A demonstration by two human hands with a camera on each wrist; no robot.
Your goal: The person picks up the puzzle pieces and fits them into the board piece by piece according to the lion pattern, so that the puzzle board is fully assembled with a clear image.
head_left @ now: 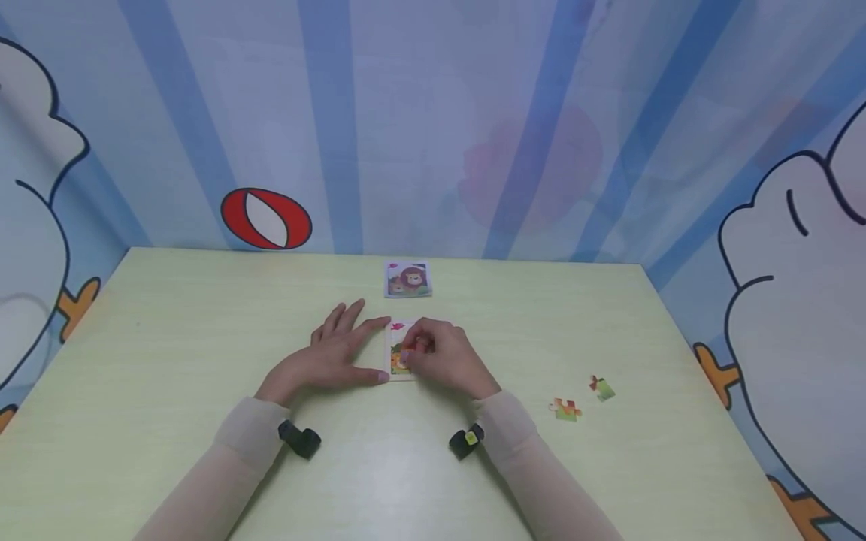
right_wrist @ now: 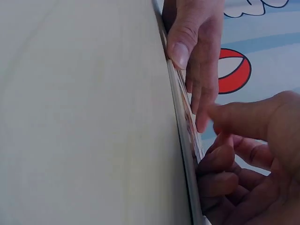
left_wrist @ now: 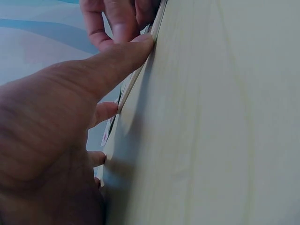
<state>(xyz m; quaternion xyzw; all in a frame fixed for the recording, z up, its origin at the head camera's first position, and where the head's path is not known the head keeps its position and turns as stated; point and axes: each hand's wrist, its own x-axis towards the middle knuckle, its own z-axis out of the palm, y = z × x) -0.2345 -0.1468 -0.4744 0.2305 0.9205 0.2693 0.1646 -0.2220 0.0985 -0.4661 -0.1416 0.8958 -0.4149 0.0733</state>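
A small framed jigsaw puzzle (head_left: 397, 349) with a pink mark and an orange and green picture lies at the table's middle. My left hand (head_left: 331, 355) has its fingers spread, and the tips of its thumb and index finger touch the board's left edge. Over the board's right part is my right hand (head_left: 443, 357), its fingers curled and the thumb close to the index finger. They seem to pinch a small puzzle piece, mostly hidden by the fingers. In the right wrist view the right thumb (right_wrist: 248, 117) is blurred and the board (right_wrist: 187, 122) shows almost edge-on.
A picture card or board with a lion (head_left: 408, 279) lies behind the puzzle, near the table's back edge. Two loose puzzle pieces lie at the right, one orange and green (head_left: 565, 409), the other green and red (head_left: 602, 388). A printed curtain (head_left: 419, 128) stands behind the table (head_left: 203, 323).
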